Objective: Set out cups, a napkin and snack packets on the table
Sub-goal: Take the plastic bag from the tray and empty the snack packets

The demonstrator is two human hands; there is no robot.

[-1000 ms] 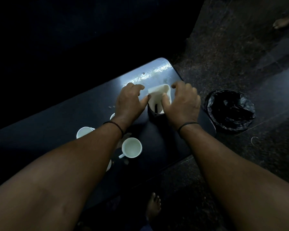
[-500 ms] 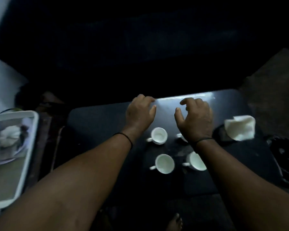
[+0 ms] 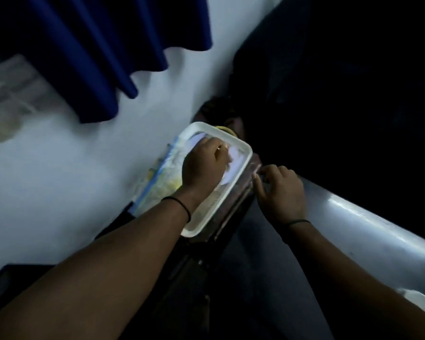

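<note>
Head view, left hand (image 3: 203,165) inside white tray (image 3: 241,168), right hand (image 3: 280,192) beside it

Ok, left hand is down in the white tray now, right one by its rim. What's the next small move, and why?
Probably close the left hand on the pale item under its fingers and lift it out of the white tray. The hand already reaches into the tray, though blur hides whether it has a grip. The right hand hovers beside the tray's near rim, placed to steady it.

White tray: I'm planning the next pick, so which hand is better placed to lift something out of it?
Left. The left hand is already inside the white tray; the right hand is outside its rim.
</note>
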